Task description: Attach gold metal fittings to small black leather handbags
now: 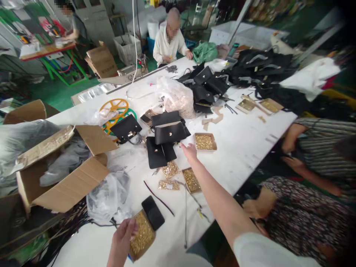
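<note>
My left hand [125, 233] is at the near edge, over the side of a box of small gold metal pieces [143, 235]. Its fingers are pressed together; whatever they may hold is too small to make out. My right hand [189, 152] reaches far across the table, fingers stretched toward the lower right corner of a black handbag [170, 132] with a gold clasp. Whether the fingertips touch it I cannot tell. Another black bag piece [156, 152] lies just in front. A black phone [153, 212] rests against the gold-filled box.
More boxes of gold pieces [205, 141] and small bags of them [170, 170] lie on the white table [236, 148]. An open carton [72, 181] stands at left. Co-workers sit along the right side; a person [169, 40] works at the far end beside piled black bags [261, 63].
</note>
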Motion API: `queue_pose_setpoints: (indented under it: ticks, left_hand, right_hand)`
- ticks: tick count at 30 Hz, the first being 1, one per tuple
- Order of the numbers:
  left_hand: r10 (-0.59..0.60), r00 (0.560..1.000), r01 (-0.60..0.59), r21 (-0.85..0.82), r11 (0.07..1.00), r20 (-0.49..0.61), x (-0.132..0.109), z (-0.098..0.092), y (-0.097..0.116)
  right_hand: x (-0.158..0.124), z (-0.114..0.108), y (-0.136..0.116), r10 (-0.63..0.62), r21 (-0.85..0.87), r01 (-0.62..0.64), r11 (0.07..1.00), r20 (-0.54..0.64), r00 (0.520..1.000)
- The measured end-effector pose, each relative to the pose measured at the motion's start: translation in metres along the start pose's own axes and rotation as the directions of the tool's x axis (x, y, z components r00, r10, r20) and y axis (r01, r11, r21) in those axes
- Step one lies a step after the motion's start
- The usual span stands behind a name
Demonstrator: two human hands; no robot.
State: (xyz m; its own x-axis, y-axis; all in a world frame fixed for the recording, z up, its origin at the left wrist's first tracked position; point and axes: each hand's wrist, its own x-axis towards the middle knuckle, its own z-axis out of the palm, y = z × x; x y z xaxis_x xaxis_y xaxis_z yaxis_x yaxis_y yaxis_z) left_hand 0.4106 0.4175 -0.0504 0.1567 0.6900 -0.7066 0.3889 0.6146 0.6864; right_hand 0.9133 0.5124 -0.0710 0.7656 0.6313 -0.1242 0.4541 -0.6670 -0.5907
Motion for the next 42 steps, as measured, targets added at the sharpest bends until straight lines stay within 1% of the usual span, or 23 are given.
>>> queue_pose_setpoints:
  ticks: [2, 3, 4, 5, 6, 7, 10, 13, 16, 18, 20, 23, 26, 29, 31, 33, 35, 36, 37, 39, 40, 41, 42]
  left_hand:
    - [-0.014, 1.000, 0.014, 0.027, 1.000, -0.013, 0.009, 0.005, -0.016]
    - [-0.013, 1.000, 0.013, 0.044, 0.999, -0.016, 0.013, 0.007, -0.023]
    - [-0.011, 1.000, 0.012, 0.059, 0.998, -0.018, 0.018, 0.010, -0.027]
    - [-0.010, 1.000, 0.010, 0.071, 0.997, -0.010, 0.022, 0.013, -0.030]
    - [-0.009, 1.000, 0.008, 0.083, 0.997, 0.010, 0.027, 0.016, -0.030]
    - [-0.008, 0.999, 0.004, 0.093, 0.996, 0.037, 0.033, 0.020, -0.029]
    - [0.022, 0.993, -0.036, 0.120, 0.992, 0.116, 0.048, 0.033, -0.016]
    - [0.059, 0.986, -0.079, 0.125, 0.989, 0.156, 0.059, 0.050, 0.001]
    - [0.090, 0.970, -0.126, 0.150, 0.981, 0.224, 0.064, 0.063, 0.016]
    - [0.135, 0.950, -0.188, 0.169, 0.968, 0.282, 0.067, 0.068, 0.026]
    - [0.175, 0.935, -0.235, 0.168, 0.957, 0.309, 0.070, 0.071, 0.035]
    - [0.179, 0.942, -0.228, 0.151, 0.962, 0.285, 0.074, 0.075, 0.046]
    - [0.156, 0.953, -0.200, 0.152, 0.968, 0.261, 0.074, 0.079, 0.047]
    - [0.133, 0.956, -0.181, 0.169, 0.969, 0.262, 0.072, 0.082, 0.043]
    - [0.133, 0.952, -0.187, 0.178, 0.966, 0.275, 0.069, 0.081, 0.044]
    - [0.156, 0.949, -0.216, 0.203, 0.955, 0.274, 0.062, 0.076, 0.051]
    - [0.236, 0.942, -0.296, 0.256, 0.920, 0.239, 0.054, 0.067, 0.067]
    - [0.314, 0.924, -0.369, 0.298, 0.880, 0.216, 0.049, 0.061, 0.078]
    - [0.417, 0.886, -0.464, 0.349, 0.814, 0.204, 0.045, 0.055, 0.091]
    - [0.628, 0.736, -0.663, 0.461, 0.590, 0.253, 0.040, 0.042, 0.119]
    - [0.687, 0.657, -0.726, 0.506, 0.466, 0.309, 0.038, 0.037, 0.132]
    - [0.709, 0.601, -0.761, 0.534, 0.368, 0.369, 0.038, 0.032, 0.143]
    - [0.699, 0.570, -0.784, 0.542, 0.304, 0.432, 0.038, 0.028, 0.153]
  right_hand:
    - [0.052, -0.006, -0.018, -0.235, -0.166, 0.227, 0.960, -0.030, 0.972]
    - [0.075, -0.010, -0.027, -0.392, -0.270, 0.383, 0.884, 0.019, 0.920]
    - [0.095, -0.013, -0.037, -0.533, -0.359, 0.534, 0.766, 0.110, 0.839]
    - [0.113, -0.015, -0.046, -0.612, -0.402, 0.634, 0.661, 0.199, 0.765]
    - [0.126, -0.017, -0.053, -0.646, -0.419, 0.689, 0.592, 0.266, 0.716]
    - [0.135, -0.018, -0.059, -0.651, -0.415, 0.711, 0.568, 0.301, 0.697]
    - [0.129, -0.017, -0.060, -0.662, -0.400, 0.740, 0.541, 0.340, 0.668]
    - [0.084, -0.015, -0.043, -0.683, -0.384, 0.771, 0.508, 0.365, 0.632]
    - [0.039, -0.014, -0.021, -0.684, -0.370, 0.779, 0.505, 0.378, 0.623]
    - [0.024, -0.014, -0.011, -0.676, -0.368, 0.764, 0.530, 0.360, 0.643]
    - [0.022, -0.014, -0.006, -0.648, -0.379, 0.718, 0.584, 0.317, 0.693]
    - [0.034, -0.014, -0.002, -0.573, -0.399, 0.631, 0.666, 0.269, 0.774]
    - [0.047, -0.017, -0.002, -0.513, -0.402, 0.584, 0.705, 0.281, 0.811]
    - [0.051, -0.022, -0.008, -0.498, -0.377, 0.587, 0.717, 0.311, 0.809]
    - [0.043, -0.028, -0.018, -0.514, -0.346, 0.606, 0.716, 0.326, 0.793]
    - [0.025, -0.038, -0.032, -0.544, -0.301, 0.638, 0.709, 0.343, 0.766]
    - [-0.005, -0.051, -0.049, -0.594, -0.224, 0.693, 0.686, 0.377, 0.710]
    - [-0.023, -0.058, -0.058, -0.629, -0.167, 0.728, 0.665, 0.401, 0.666]
    - [-0.042, -0.066, -0.066, -0.659, -0.110, 0.757, 0.644, 0.422, 0.622]
    - [-0.081, -0.078, -0.080, -0.709, 0.019, 0.789, 0.614, 0.452, 0.541]
    - [-0.100, -0.082, -0.084, -0.734, 0.095, 0.795, 0.599, 0.461, 0.498]
    - [-0.117, -0.082, -0.087, -0.758, 0.169, 0.795, 0.582, 0.466, 0.456]
    - [-0.133, -0.080, -0.089, -0.782, 0.238, 0.794, 0.560, 0.467, 0.412]
